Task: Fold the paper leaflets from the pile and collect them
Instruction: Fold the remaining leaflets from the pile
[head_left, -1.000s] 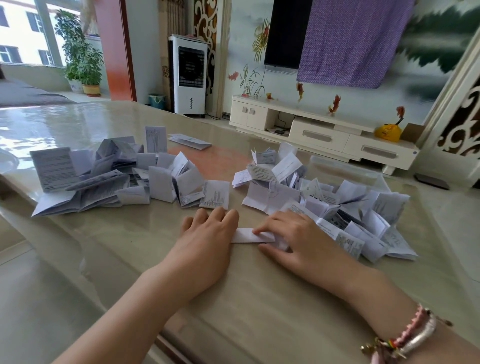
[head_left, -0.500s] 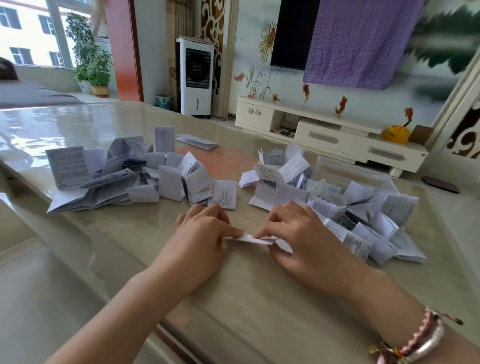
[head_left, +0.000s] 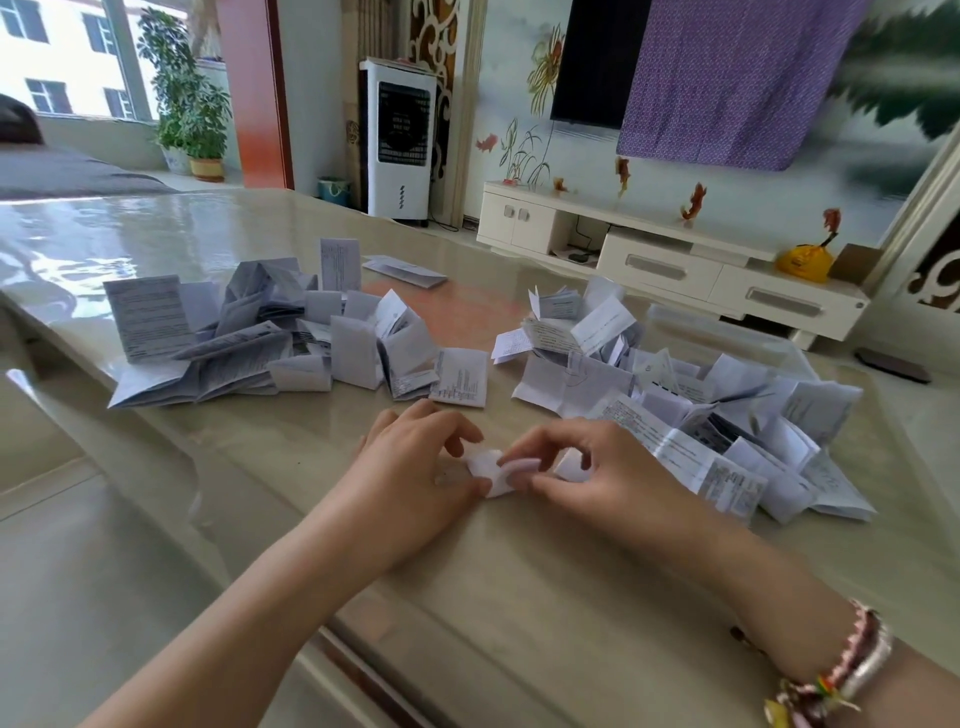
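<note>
A small white leaflet, folded into a narrow strip and bent in the middle, sits between my hands just above the table. My left hand pinches its left end with thumb and fingers. My right hand pinches its right part, fingers curled over the fold. One heap of white printed leaflets lies to the far left. A second heap of leaflets lies to the right, touching my right hand's far side.
The glossy beige table has its near edge running diagonally at the lower left. A clear plastic container stands behind the right heap. A single leaflet lies farther back.
The flat strip that both hands pressed on the table has been lifted and bent in half. My fingers went from flat to pinching, and my hands drew closer together.
</note>
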